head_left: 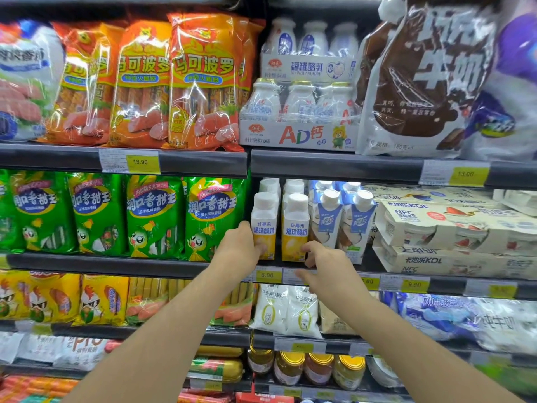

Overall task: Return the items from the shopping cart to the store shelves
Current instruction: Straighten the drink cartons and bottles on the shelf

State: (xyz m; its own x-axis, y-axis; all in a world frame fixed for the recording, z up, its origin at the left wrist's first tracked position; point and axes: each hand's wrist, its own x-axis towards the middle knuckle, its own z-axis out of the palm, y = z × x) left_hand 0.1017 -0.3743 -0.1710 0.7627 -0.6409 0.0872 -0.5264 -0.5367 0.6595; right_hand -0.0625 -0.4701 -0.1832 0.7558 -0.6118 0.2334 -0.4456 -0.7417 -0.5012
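Observation:
Two white-and-yellow yogurt cartons stand side by side on the middle shelf (130, 264). My left hand (242, 247) wraps the lower left side of the left carton (263, 225), thumb against its front. My right hand (322, 264) touches the bottom right corner of the right carton (295, 228) with its fingertips, fingers curled and partly spread. Both cartons rest upright on the shelf, white caps on top. More of the same cartons stand behind them.
Blue-and-white cartons (353, 221) stand just right of the yogurt, then stacked cream yogurt multipacks (453, 231). Green sausage bags (215, 219) stand on the left. Orange sausage bags (203, 82) and milk bottle packs (299, 112) fill the shelf above. Price tags line the shelf edges.

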